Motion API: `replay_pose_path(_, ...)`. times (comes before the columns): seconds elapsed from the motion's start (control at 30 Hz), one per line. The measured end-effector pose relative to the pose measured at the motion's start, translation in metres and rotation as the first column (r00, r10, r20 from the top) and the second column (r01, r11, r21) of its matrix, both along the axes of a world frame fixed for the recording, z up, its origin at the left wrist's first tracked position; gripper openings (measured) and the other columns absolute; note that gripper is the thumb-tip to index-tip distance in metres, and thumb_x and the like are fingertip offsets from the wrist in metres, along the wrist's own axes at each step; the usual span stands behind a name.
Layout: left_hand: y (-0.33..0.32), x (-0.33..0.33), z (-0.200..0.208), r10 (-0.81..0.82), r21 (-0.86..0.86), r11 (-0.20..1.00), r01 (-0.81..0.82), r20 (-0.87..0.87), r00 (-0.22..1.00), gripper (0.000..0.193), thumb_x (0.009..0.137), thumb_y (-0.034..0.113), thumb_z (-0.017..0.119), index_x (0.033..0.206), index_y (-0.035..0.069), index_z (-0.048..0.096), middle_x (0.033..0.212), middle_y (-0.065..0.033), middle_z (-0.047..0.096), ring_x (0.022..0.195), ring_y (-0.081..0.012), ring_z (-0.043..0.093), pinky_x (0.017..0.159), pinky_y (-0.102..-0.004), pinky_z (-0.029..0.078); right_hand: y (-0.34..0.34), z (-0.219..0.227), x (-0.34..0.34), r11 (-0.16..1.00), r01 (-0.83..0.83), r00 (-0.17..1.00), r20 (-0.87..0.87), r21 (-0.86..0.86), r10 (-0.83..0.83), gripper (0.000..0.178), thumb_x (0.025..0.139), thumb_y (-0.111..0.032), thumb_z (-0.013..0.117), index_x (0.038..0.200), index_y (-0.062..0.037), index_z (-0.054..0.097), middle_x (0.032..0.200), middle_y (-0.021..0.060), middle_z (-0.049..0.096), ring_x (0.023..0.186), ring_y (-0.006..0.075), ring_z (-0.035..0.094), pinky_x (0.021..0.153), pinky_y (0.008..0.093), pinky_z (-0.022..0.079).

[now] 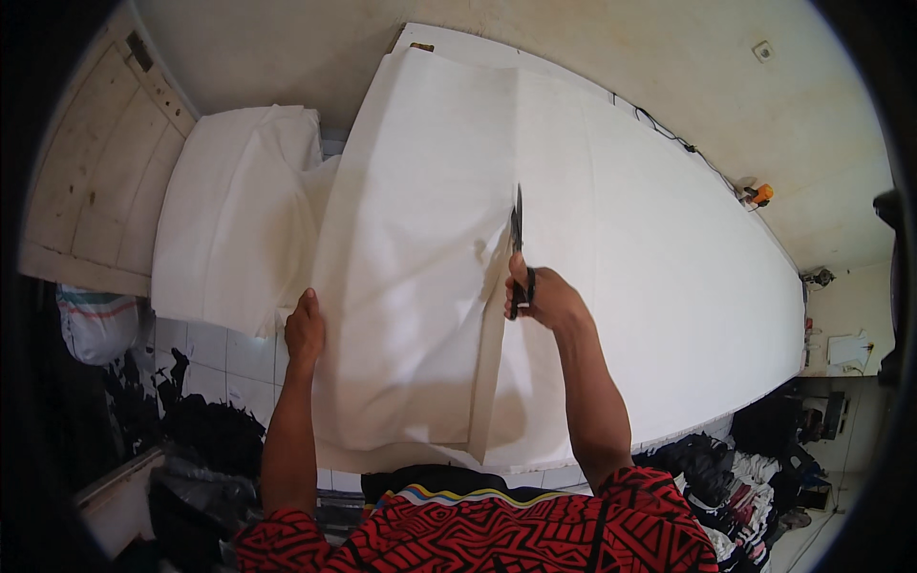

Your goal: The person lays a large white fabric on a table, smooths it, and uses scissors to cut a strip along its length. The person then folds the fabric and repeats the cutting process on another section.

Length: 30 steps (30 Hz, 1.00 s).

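Note:
Wide white fabric (411,248) covers a long table, with a slit running from its near edge up to a pair of black-handled scissors (518,222). My right hand (549,298) grips the scissors, blades pointing away from me at the slit's far end. Along the slit, the cut edge of the left piece is lifted and folds over slightly. At the left edge of the fabric, my left hand (304,329) is closed on the cloth, thumb uppermost; its other fingers are partly hidden.
More white fabric (234,215) hangs in a bulky pile at the left, beside a wooden door (100,162). Dark scraps (205,425) lie on the tiled floor. Heaped clothes (735,477) are at the lower right. A cable (688,146) and an orange object (760,195) line the table's far edge.

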<state>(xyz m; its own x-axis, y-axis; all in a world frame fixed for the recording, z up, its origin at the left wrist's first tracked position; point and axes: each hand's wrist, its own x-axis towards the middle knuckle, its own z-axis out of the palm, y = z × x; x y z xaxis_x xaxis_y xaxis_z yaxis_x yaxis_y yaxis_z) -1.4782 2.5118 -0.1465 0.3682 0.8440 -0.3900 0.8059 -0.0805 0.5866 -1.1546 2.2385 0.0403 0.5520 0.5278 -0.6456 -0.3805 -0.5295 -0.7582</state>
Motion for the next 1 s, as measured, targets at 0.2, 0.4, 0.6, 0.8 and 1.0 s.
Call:
replay_pose_path(0.2,0.000,0.001,0.004,0.001,0.044,0.999,0.001,-0.049,0.999,0.072,0.112,0.062,0.026,0.147,0.011,0.063,0.127,-0.0271,0.073,0.121,-0.0503,0.066,0.106,-0.0555,0.050,0.020,0.000,0.020,0.999,0.012,0.999,0.048,-0.038,-0.011,0.076,0.088,-0.081,0.069,0.083,-0.0063,0.059,0.075,0.0052,0.057,0.066,0.0176,0.061,0.066,0.0364,0.058)
replay_pose_path(0.4,-0.001,0.003,-0.002,0.013,0.078,0.997,-0.006,-0.086,0.996,0.070,0.113,0.061,0.025,0.146,0.013,0.065,0.121,-0.0288,0.074,0.116,-0.0515,0.067,0.102,-0.0575,0.051,0.038,-0.004,0.051,0.996,0.065,0.998,-0.027,0.062,-0.064,0.075,0.083,-0.078,0.076,0.084,-0.0058,0.058,0.073,0.0050,0.055,0.063,0.0194,0.058,0.061,0.0357,0.055)
replay_pose_path(0.6,-0.005,0.002,0.003,-0.007,0.128,0.992,0.009,-0.018,1.000,0.068,0.114,0.059,0.026,0.143,0.013,0.065,0.112,-0.0286,0.076,0.108,-0.0519,0.070,0.096,-0.0585,0.053,0.052,-0.008,0.076,1.000,0.026,0.999,0.040,-0.015,-0.025,0.073,0.085,-0.078,0.075,0.083,-0.0072,0.058,0.074,0.0043,0.056,0.064,0.0195,0.060,0.063,0.0355,0.056)
replay_pose_path(0.8,-0.006,0.006,0.008,-0.002,0.121,0.993,0.014,-0.098,0.995,0.067,0.114,0.058,0.024,0.145,0.013,0.064,0.110,-0.0291,0.076,0.106,-0.0520,0.070,0.095,-0.0585,0.053,0.075,-0.011,0.103,0.998,0.068,0.998,0.003,0.015,-0.068,0.070,0.089,-0.075,0.073,0.083,-0.0071,0.058,0.071,0.0039,0.055,0.061,0.0188,0.059,0.061,0.0362,0.057)
replay_pose_path(1.0,-0.009,0.008,0.013,0.010,0.124,0.992,0.009,-0.154,0.988,0.065,0.114,0.056,0.026,0.145,0.013,0.064,0.111,-0.0289,0.076,0.106,-0.0518,0.070,0.095,-0.0577,0.054,0.094,-0.011,0.127,0.999,0.038,0.998,0.054,-0.025,-0.036,0.073,0.086,-0.077,0.075,0.084,-0.0061,0.057,0.073,0.0047,0.054,0.063,0.0191,0.059,0.062,0.0376,0.058)
